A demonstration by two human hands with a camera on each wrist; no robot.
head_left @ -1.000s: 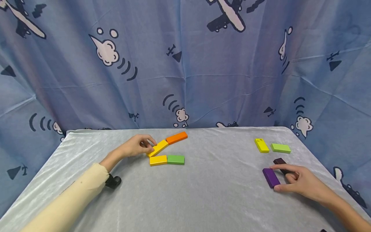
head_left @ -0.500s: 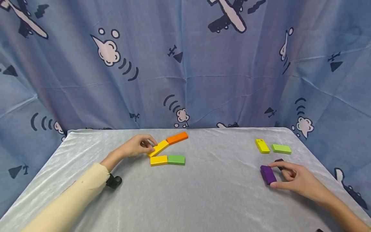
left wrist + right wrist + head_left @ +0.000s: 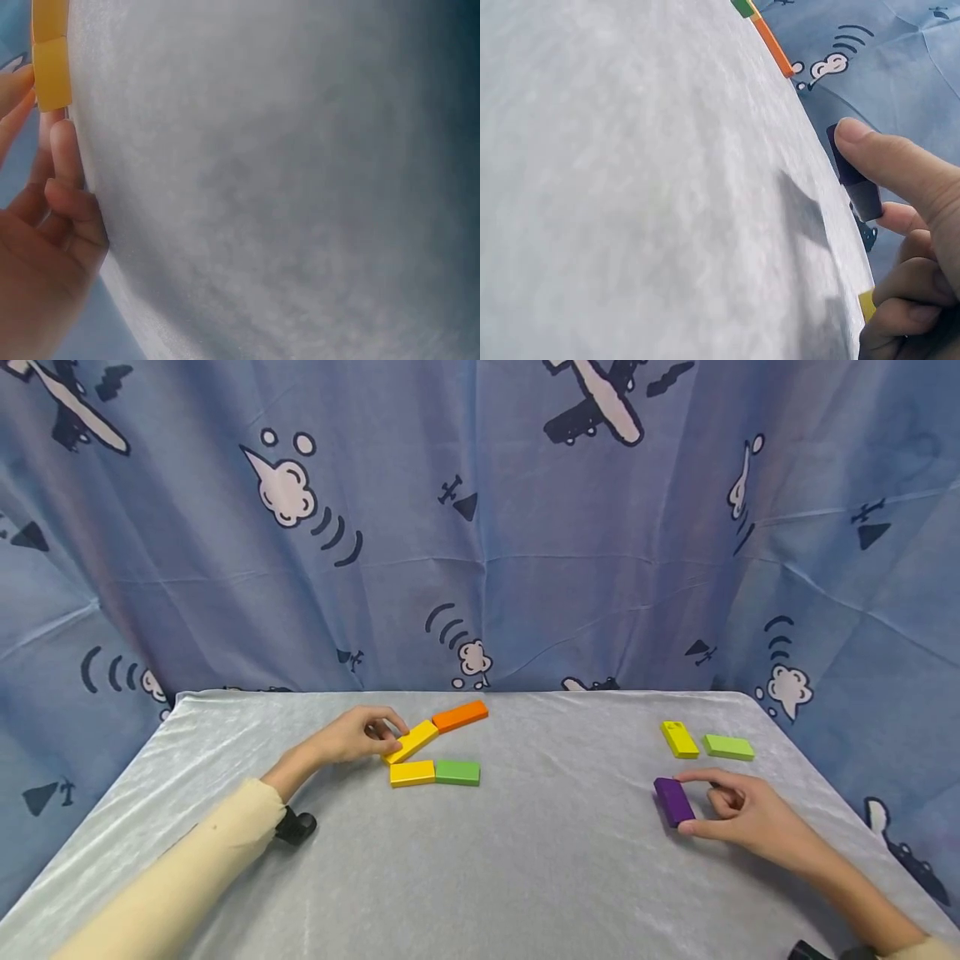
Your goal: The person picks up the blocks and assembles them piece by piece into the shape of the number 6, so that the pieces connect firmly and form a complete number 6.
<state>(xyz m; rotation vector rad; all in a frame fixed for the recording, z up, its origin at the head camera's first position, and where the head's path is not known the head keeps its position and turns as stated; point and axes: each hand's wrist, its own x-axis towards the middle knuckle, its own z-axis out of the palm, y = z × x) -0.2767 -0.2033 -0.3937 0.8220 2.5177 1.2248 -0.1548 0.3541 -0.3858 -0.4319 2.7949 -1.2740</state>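
In the head view my left hand pinches a yellow block lying slanted on the cloth, thumb and fingers at its near end. Its far end meets an orange block. Just in front, a second yellow block lies end to end with a green block. Over at the right, my right hand holds a purple block between thumb and fingertip. The right wrist view shows the purple block raised above the cloth, with its shadow below.
A bright yellow block and a light green block lie beyond my right hand. Light grey cloth covers the table. A blue patterned curtain hangs behind its back edge.
My right hand has carried the purple block leftward and slightly away from me. A dark block that showed behind that hand is now out of sight. The left hand has stayed in place.
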